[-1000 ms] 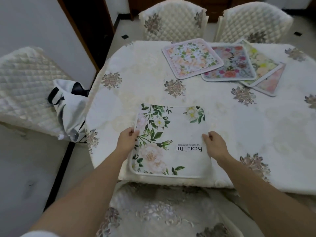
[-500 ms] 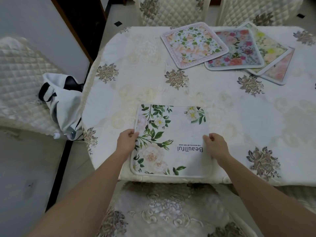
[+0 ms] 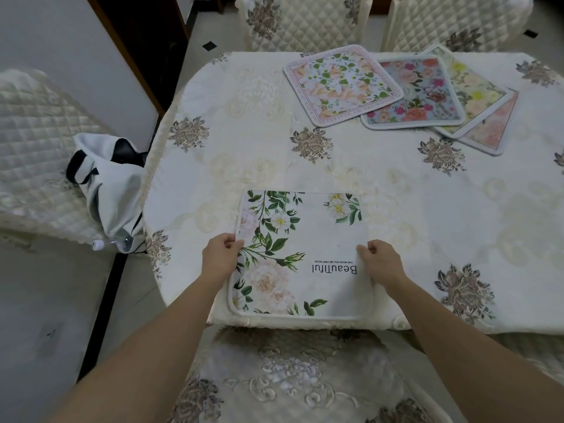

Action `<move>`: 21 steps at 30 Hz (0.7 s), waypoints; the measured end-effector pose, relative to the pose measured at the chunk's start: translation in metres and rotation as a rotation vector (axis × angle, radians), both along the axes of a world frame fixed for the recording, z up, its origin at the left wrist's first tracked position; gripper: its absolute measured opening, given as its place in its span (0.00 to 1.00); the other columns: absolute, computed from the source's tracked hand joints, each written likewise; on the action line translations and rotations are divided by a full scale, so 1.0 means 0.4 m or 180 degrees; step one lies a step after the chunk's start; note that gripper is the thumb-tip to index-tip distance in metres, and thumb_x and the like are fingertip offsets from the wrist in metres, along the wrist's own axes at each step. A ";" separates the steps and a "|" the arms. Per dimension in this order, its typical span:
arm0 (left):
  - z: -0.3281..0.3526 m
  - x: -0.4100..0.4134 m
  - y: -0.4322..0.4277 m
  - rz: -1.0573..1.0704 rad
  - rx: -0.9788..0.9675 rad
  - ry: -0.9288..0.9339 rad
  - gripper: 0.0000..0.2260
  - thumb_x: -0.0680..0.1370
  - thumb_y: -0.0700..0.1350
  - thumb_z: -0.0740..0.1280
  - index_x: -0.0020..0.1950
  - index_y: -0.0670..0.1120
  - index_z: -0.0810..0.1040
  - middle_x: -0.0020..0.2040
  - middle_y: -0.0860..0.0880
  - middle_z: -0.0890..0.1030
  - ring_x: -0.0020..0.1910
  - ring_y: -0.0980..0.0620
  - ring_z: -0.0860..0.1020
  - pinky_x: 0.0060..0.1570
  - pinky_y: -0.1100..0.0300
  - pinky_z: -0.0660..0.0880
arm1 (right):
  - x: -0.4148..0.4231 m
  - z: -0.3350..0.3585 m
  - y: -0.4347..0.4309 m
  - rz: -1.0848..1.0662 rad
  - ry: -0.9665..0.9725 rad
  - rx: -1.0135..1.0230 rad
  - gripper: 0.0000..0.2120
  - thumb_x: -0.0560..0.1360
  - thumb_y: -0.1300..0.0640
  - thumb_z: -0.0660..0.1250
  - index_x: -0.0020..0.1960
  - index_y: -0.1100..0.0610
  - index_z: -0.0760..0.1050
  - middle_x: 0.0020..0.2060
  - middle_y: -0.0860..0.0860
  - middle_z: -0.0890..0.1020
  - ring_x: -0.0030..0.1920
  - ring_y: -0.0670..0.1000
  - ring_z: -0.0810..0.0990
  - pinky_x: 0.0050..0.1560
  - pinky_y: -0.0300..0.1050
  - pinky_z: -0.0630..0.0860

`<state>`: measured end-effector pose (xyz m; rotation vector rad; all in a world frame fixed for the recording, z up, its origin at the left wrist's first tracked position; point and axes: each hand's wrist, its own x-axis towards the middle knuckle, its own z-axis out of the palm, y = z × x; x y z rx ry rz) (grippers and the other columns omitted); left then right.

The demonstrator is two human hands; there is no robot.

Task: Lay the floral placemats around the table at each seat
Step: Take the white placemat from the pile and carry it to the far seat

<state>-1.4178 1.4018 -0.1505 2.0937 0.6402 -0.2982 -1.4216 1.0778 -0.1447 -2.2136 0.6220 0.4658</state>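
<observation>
Unmoved placemat [image 3: 308,257] flat on the cream embroidered tablecloth [image 3: 433,221].

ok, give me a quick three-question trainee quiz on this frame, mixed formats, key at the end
1. True or false: the left hand and the right hand each grip a side edge of the white placemat lying at the near table edge.
2. How many placemats are in the overlapping stack at the far side? A two, B four, C six.
3. Fill in: the black-and-white bag sits on a quilted ___ left of the table.
Key: 1 true; 2 B; 3 chair.
</observation>
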 end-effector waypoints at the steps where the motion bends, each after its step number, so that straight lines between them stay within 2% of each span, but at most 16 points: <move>1: 0.003 0.001 0.000 -0.0087 0.0186 -0.0013 0.05 0.79 0.45 0.67 0.50 0.44 0.78 0.42 0.50 0.79 0.44 0.50 0.76 0.47 0.59 0.70 | 0.001 0.001 0.000 0.0055 0.0037 -0.0135 0.12 0.79 0.51 0.62 0.41 0.58 0.71 0.35 0.51 0.75 0.40 0.55 0.73 0.39 0.48 0.67; 3: 0.003 0.001 0.000 -0.0333 0.0713 -0.0208 0.10 0.78 0.45 0.67 0.57 0.42 0.76 0.49 0.47 0.78 0.48 0.48 0.76 0.49 0.58 0.71 | -0.001 0.004 0.008 0.0213 -0.0093 -0.0813 0.12 0.79 0.49 0.60 0.49 0.58 0.73 0.42 0.53 0.76 0.44 0.57 0.75 0.42 0.48 0.69; 5: -0.007 0.002 -0.005 -0.0799 0.1477 -0.0597 0.14 0.78 0.44 0.67 0.61 0.41 0.74 0.54 0.42 0.75 0.51 0.43 0.75 0.48 0.53 0.73 | -0.003 -0.007 0.020 0.0629 -0.0821 -0.1612 0.14 0.79 0.51 0.58 0.53 0.61 0.74 0.46 0.57 0.75 0.45 0.61 0.76 0.40 0.51 0.72; 7: -0.018 0.005 -0.036 -0.1332 0.2098 -0.1010 0.15 0.78 0.45 0.66 0.63 0.42 0.74 0.57 0.41 0.74 0.53 0.41 0.74 0.46 0.50 0.74 | -0.006 -0.021 0.054 0.1172 -0.1383 -0.1983 0.19 0.76 0.51 0.55 0.56 0.63 0.75 0.48 0.60 0.77 0.46 0.63 0.77 0.38 0.53 0.75; 8: -0.020 0.009 -0.063 -0.1546 0.2210 -0.1158 0.15 0.78 0.46 0.65 0.64 0.43 0.73 0.60 0.42 0.74 0.56 0.42 0.74 0.48 0.49 0.75 | -0.005 -0.031 0.079 0.1377 -0.1470 -0.1957 0.21 0.76 0.50 0.55 0.59 0.63 0.74 0.52 0.61 0.78 0.50 0.63 0.77 0.42 0.54 0.77; 10: -0.029 0.018 -0.124 -0.1985 0.2166 -0.1221 0.19 0.79 0.50 0.61 0.70 0.47 0.69 0.70 0.44 0.70 0.67 0.44 0.69 0.60 0.46 0.73 | -0.001 -0.058 0.145 0.1692 -0.1419 -0.1713 0.24 0.78 0.49 0.55 0.67 0.63 0.70 0.64 0.62 0.75 0.64 0.64 0.73 0.59 0.59 0.76; 12: -0.061 0.020 -0.167 -0.2502 0.2175 -0.1036 0.25 0.82 0.55 0.53 0.78 0.49 0.58 0.79 0.48 0.57 0.78 0.48 0.56 0.73 0.45 0.60 | -0.001 -0.090 0.203 0.1948 -0.1358 -0.1587 0.27 0.80 0.47 0.54 0.74 0.61 0.63 0.73 0.61 0.67 0.74 0.62 0.64 0.71 0.59 0.66; 13: -0.082 0.020 -0.173 -0.2680 0.2242 -0.0945 0.26 0.82 0.57 0.49 0.80 0.51 0.52 0.81 0.49 0.51 0.79 0.50 0.49 0.76 0.45 0.54 | -0.004 -0.106 0.218 0.2047 -0.1355 -0.1580 0.28 0.81 0.45 0.52 0.76 0.60 0.60 0.76 0.59 0.63 0.76 0.61 0.60 0.73 0.59 0.62; 15: -0.113 0.019 -0.160 -0.2790 0.2392 -0.0939 0.28 0.82 0.59 0.46 0.80 0.51 0.47 0.81 0.50 0.46 0.79 0.52 0.43 0.76 0.45 0.51 | -0.013 -0.131 0.212 0.2160 -0.1316 -0.1656 0.31 0.82 0.42 0.49 0.79 0.58 0.54 0.79 0.55 0.56 0.79 0.56 0.52 0.76 0.56 0.55; 18: -0.131 0.019 -0.132 -0.2670 0.2456 -0.1041 0.30 0.82 0.61 0.48 0.80 0.51 0.46 0.81 0.51 0.47 0.79 0.52 0.44 0.77 0.46 0.49 | -0.022 -0.145 0.150 0.2175 -0.1260 -0.1922 0.35 0.81 0.38 0.48 0.80 0.57 0.47 0.80 0.53 0.48 0.79 0.52 0.44 0.78 0.53 0.48; 21: -0.132 0.018 -0.130 -0.2382 0.2354 -0.1017 0.29 0.81 0.60 0.50 0.80 0.52 0.49 0.81 0.50 0.49 0.79 0.51 0.45 0.77 0.44 0.49 | -0.013 -0.145 0.101 0.2074 -0.1165 -0.1920 0.36 0.81 0.37 0.48 0.80 0.57 0.45 0.80 0.53 0.47 0.79 0.51 0.43 0.78 0.53 0.48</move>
